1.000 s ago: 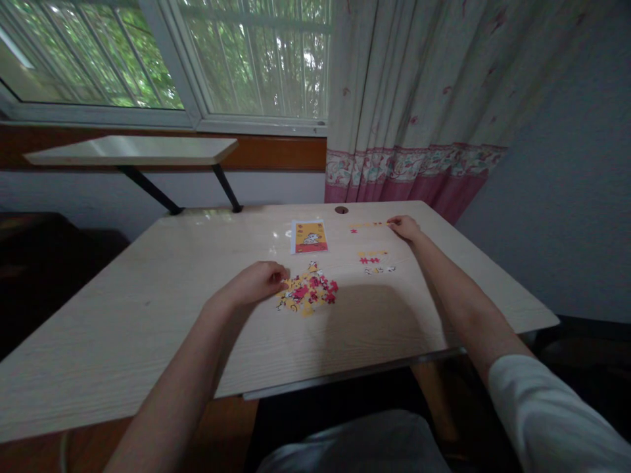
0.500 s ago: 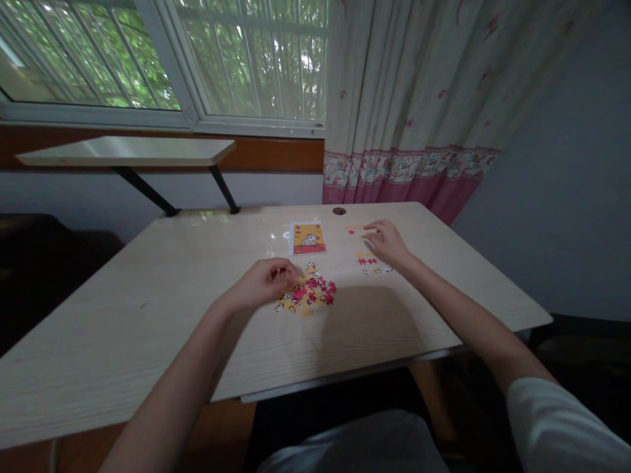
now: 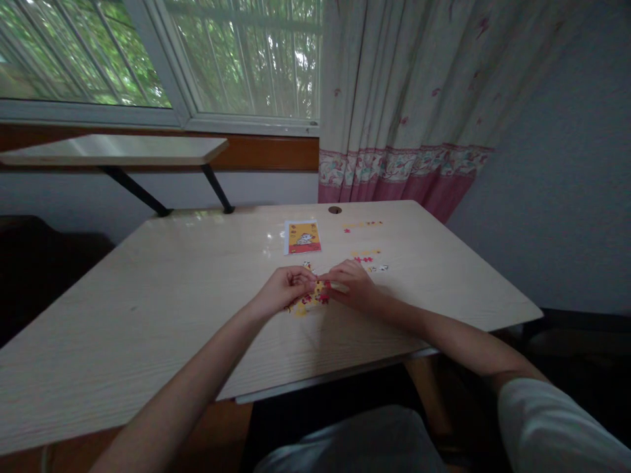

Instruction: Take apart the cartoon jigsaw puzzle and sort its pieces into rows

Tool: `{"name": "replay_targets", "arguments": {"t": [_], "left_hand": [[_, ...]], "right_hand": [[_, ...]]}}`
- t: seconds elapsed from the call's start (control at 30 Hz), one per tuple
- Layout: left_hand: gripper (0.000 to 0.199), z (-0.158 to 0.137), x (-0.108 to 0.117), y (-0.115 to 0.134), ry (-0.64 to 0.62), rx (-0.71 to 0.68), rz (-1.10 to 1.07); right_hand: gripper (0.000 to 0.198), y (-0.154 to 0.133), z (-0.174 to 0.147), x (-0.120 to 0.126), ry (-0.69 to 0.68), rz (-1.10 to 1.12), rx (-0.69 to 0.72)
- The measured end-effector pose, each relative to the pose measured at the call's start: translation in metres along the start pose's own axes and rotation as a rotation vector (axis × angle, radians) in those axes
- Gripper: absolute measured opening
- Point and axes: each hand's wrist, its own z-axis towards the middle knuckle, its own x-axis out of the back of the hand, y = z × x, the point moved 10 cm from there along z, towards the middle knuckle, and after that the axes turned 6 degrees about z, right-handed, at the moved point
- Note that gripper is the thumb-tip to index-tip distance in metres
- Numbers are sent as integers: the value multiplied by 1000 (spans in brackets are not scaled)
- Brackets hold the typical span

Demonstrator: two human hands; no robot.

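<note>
While both my hands meet over the pile of jigsaw pieces (image 3: 300, 313), the rest of the counter (image 3: 172, 315) shows a partial sort. Left hand (image 3: 290, 286): fingers curled, tips drawn together at the pile's upper part; a yellow bit shows by the tips, but can't tell if I'm pinching it or it lies loose. Right hand (image 3: 352, 284): reaches in from the right, thumb and forefinger a little apart, tips next to the left ones; can't tell if anything's between them.

Pile sits mid-counter, partly under my hands, mixed yellow, red and white, overlapping. Picture card (image 3: 304, 238) lies flat just beyond it: yellow and red, pale spotted animal.

Progress, my judgement: early on, sorting by colour under way. Set out to the right: far row (image 3: 359, 225), mostly yellow with some darker bits at its right end; one lone red piece (image 3: 347, 230) just below it; nearer yellow row (image 3: 365, 253); red pieces (image 3: 363, 259) below that; white pieces (image 3: 383, 267) nearest me, partly hidden by my right hand. Most pieces look unsorted, in the pile. No joined section that I can make out, so assembly seems not yet begun.

Writing: none readable. Small marks on the card, too tiny to tell if lettering. No brand or label seen on pieces, counter or curtain (image 3: 394, 131); the curtain just has a floral print.
</note>
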Motion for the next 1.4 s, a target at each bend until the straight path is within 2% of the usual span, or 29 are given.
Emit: {"name": "replay_targets", "arguments": {"t": [0.27, 0.47, 0.63, 0.73, 0.83, 1.0, 1.07, 1.2, 1.4], "left_hand": [[30, 1, 4, 7, 78, -36, -73], [29, 0, 3, 5, 77, -47, -66], [33, 2, 0, 1, 61, -35, -54], [34, 2, 3, 6, 79, -64, -27], [31, -1, 18, 16, 146, -103, 146], [28, -11, 65, 27, 254, -112, 811], [29, -14, 85, 25, 266, -104, 981], [31, -15, 107, 10, 240, -21, 1104], [33, -11, 87, 3, 93, -73, 1015]], "right_hand": [[21, -4, 1, 9, 57, -44, 56], [20, 1, 0, 10, 78, -31, 46], [20, 3, 1, 7, 40, -22, 51], [19, 5, 3, 11, 47, -30, 54], [20, 14, 6, 30, 140, -45, 48], [22, 49, 5, 68, 289, -60, -63], [23, 62, 2, 76, 308, -59, -105], [23, 74, -3, 78, 326, -47, -134], [22, 71, -2, 71, 298, -33, -107]]}}
